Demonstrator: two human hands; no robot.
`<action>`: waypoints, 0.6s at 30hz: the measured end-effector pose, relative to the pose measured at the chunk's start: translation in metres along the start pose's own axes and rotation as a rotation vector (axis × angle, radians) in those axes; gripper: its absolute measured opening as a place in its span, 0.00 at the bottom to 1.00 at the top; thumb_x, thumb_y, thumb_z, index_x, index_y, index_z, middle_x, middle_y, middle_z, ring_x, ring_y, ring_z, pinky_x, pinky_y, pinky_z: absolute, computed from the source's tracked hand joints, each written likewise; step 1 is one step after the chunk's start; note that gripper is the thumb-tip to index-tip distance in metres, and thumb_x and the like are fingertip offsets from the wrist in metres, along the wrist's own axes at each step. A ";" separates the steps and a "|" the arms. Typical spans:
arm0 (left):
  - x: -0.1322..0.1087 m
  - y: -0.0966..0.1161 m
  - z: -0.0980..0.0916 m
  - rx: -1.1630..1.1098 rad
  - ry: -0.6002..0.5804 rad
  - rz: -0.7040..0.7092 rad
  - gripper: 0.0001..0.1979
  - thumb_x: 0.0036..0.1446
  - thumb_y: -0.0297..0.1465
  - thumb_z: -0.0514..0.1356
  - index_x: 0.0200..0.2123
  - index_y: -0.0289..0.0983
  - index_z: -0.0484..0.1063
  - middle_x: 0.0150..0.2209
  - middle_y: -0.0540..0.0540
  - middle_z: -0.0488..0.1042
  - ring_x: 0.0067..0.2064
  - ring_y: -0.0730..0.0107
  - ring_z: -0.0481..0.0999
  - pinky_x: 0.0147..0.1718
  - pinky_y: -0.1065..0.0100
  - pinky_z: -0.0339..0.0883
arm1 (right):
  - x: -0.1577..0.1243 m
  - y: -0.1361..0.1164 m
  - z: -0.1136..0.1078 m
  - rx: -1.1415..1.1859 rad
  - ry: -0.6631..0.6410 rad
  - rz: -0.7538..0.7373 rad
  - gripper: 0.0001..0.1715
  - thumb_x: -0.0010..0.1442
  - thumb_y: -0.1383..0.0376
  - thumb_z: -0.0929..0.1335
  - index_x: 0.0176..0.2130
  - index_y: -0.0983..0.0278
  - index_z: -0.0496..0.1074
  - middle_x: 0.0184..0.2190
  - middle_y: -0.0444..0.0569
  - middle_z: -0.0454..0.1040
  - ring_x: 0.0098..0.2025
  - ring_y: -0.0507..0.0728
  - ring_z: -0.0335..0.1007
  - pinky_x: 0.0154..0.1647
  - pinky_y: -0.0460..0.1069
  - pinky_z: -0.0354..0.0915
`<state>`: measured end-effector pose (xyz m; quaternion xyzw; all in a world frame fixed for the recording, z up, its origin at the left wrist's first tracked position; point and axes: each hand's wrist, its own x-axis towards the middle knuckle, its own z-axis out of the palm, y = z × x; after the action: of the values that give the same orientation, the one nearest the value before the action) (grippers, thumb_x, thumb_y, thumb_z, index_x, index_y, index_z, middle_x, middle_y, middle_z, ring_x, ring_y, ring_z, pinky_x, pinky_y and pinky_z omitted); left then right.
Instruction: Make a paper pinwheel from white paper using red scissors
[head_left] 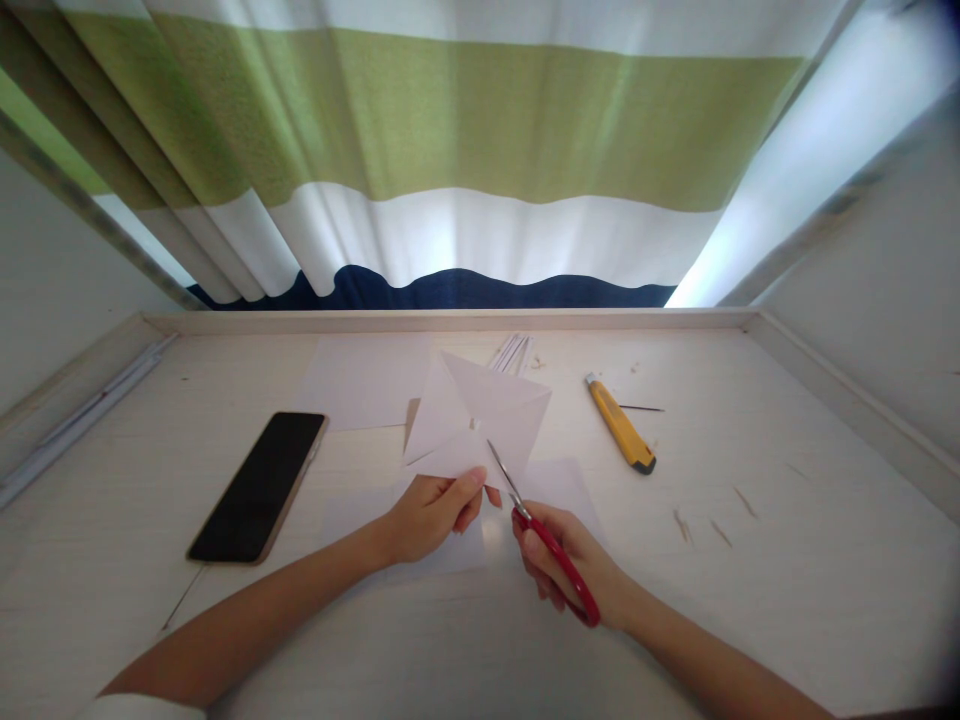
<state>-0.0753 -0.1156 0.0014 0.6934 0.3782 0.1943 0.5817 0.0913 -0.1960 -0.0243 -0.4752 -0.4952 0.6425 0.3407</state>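
A white folded paper square (pixel 480 415) with crease lines is held above the table. My left hand (pixel 431 515) pinches its near corner, fingers closed on it. My right hand (pixel 570 560) grips red-handled scissors (pixel 544 535), fingers through the loops. The blades point up and left into the paper's lower edge, their tips close to its centre.
A black phone (pixel 259 485) lies to the left. A yellow utility knife (pixel 620 423) lies to the right, a thin dark pin beside it. More white sheets (pixel 367 380) lie flat underneath and behind, with paper strips (pixel 511 352) near the raised back edge. A striped curtain hangs beyond.
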 end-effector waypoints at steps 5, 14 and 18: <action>0.000 0.000 0.001 -0.010 0.010 0.009 0.26 0.58 0.41 0.42 0.10 0.38 0.54 0.14 0.51 0.57 0.32 0.70 0.69 0.38 0.73 0.60 | 0.000 -0.002 0.001 0.019 0.007 0.019 0.22 0.53 0.48 0.60 0.28 0.64 0.58 0.14 0.35 0.56 0.12 0.43 0.51 0.11 0.39 0.51; -0.001 0.004 0.001 -0.032 0.028 -0.003 0.25 0.57 0.41 0.46 0.10 0.37 0.55 0.15 0.49 0.62 0.32 0.69 0.69 0.39 0.72 0.61 | -0.001 -0.003 0.000 0.030 0.020 0.015 0.21 0.53 0.49 0.61 0.27 0.64 0.58 0.12 0.34 0.55 0.11 0.44 0.50 0.10 0.39 0.51; -0.001 0.004 0.001 -0.037 0.027 0.002 0.25 0.57 0.40 0.45 0.10 0.37 0.55 0.14 0.50 0.59 0.30 0.71 0.68 0.38 0.73 0.61 | 0.001 -0.004 0.000 0.038 0.022 0.021 0.20 0.53 0.50 0.62 0.26 0.64 0.58 0.12 0.34 0.55 0.11 0.43 0.50 0.10 0.39 0.50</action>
<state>-0.0739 -0.1171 0.0050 0.6802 0.3817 0.2110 0.5892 0.0910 -0.1944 -0.0208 -0.4811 -0.4740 0.6500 0.3484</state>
